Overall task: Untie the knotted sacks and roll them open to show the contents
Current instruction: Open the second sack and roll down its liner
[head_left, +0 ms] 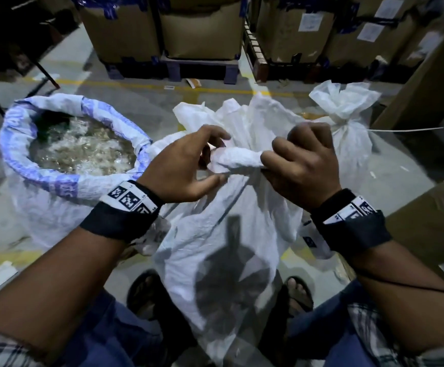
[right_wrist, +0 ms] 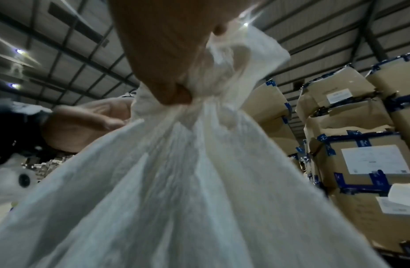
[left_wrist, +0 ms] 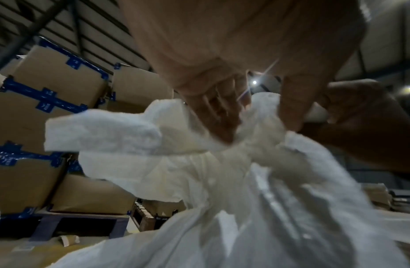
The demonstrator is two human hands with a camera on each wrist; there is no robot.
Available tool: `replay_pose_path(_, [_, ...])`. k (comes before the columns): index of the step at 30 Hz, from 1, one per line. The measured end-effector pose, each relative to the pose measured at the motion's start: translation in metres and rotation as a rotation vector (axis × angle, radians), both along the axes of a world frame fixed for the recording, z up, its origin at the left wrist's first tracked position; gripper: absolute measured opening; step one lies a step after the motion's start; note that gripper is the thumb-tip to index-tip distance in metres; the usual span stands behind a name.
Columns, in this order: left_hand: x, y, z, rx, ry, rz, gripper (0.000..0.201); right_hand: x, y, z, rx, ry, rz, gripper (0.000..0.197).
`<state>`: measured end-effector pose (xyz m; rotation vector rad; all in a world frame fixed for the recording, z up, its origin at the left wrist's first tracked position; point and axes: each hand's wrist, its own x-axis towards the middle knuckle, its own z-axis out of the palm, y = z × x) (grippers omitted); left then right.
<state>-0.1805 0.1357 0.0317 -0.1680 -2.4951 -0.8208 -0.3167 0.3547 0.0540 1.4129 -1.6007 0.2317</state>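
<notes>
A white woven sack (head_left: pixel 223 234) stands between my feet with its neck twisted into a knot (head_left: pixel 235 158). My left hand (head_left: pixel 189 160) pinches the left end of that knot, fingers curled round the fabric (left_wrist: pixel 222 127). My right hand (head_left: pixel 297 162) grips the gathered neck on the right, fist closed (right_wrist: pixel 172 87) just above the bunched cloth (right_wrist: pixel 211 163). At the left an opened sack (head_left: pixel 65 144) with blue print has its rim rolled down, showing pale shredded contents. A third white sack (head_left: pixel 345 128) at the back right is tied shut with a cord.
Brown cartons with blue tape (head_left: pixel 162 25) sit on pallets along the back and at the right (right_wrist: pixel 360 163). A large carton (head_left: pixel 432 223) stands close on my right. A dark stand leg (head_left: pixel 46 72) crosses the floor at the back left.
</notes>
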Motion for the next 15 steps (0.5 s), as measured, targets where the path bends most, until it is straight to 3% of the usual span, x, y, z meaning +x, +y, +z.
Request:
replay_pose_path(2, [0.002, 0.0, 0.001, -0.008, -0.068, -0.031, 0.064, 0.0, 0.002, -0.002, -0.111, 0.092, 0.064, 0.029])
replay_pose_path(5, [0.002, 0.005, 0.003, -0.283, 0.034, 0.136, 0.026, 0.001, -0.002, -0.002, -0.085, 0.076, 0.183, 0.031])
replay_pose_path(7, [0.003, 0.004, 0.005, -0.491, 0.129, 0.229, 0.015, 0.001, -0.007, -0.002, 0.057, -0.005, 0.218, 0.024])
replay_pose_path(10, [0.003, -0.002, 0.003, -0.586, 0.198, 0.238, 0.006, -0.001, -0.011, -0.009, 0.285, -0.263, 0.024, 0.006])
replay_pose_path(12, [0.002, -0.001, -0.001, -0.615, 0.237, 0.258, 0.007, -0.009, -0.011, -0.014, 0.38, -0.493, -0.132, 0.026])
replay_pose_path(15, [0.003, 0.004, -0.005, -0.617, 0.301, 0.293, 0.015, -0.024, -0.009, -0.018, 0.504, -0.712, -0.226, 0.036])
